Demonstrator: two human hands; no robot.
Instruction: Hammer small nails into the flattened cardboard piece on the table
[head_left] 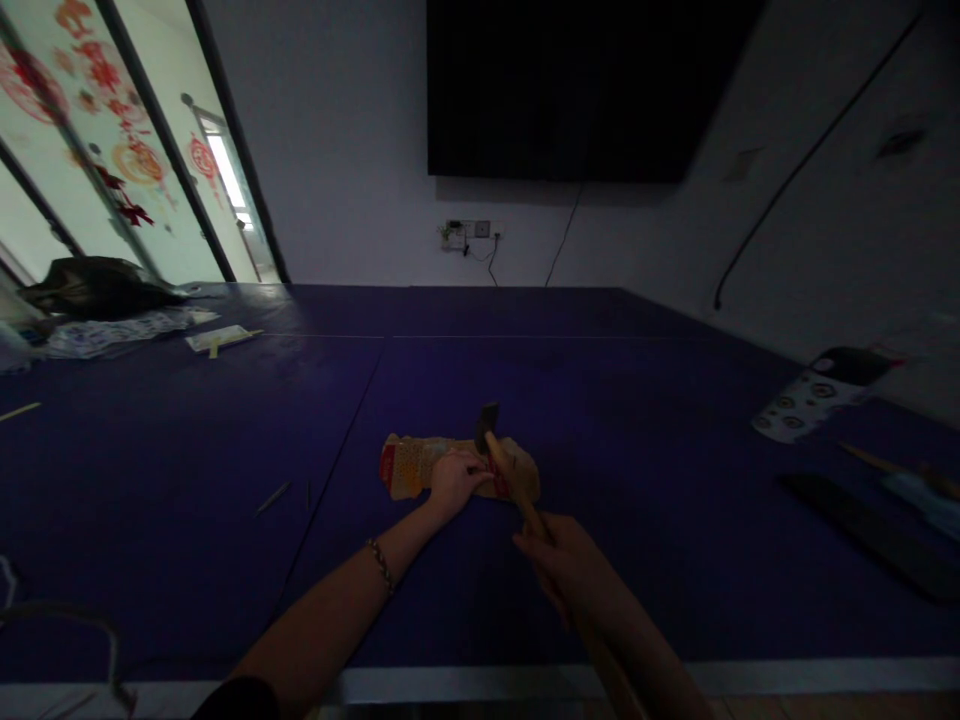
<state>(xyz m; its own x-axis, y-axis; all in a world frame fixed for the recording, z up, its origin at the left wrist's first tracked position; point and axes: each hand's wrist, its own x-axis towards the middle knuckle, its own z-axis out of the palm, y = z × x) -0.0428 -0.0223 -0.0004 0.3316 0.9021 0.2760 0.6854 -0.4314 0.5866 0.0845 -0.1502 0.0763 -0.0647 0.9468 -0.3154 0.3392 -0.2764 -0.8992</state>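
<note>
My right hand (566, 565) is wrapped round the wooden handle of a hammer (517, 490). The dark hammer head is over the right part of a flat tan, red and orange printed piece (411, 468), like packaging or cardboard, on the purple table. Whether the head touches it I cannot tell. My left hand (454, 482) rests on the middle of this piece, thumb and fingers drawn together close beside the hammer head. Whatever they pinch, if anything, is too small and dark to make out. The hammer partly hides the piece's right end.
The purple table (637, 400) has a seam left of my hands. Two thin slender items (272, 498) lie near it. At right are a dark flat strip (862, 530) and a patterned pouch (814, 395). A white tray (219, 338) and a dark bag (105, 287) are back left.
</note>
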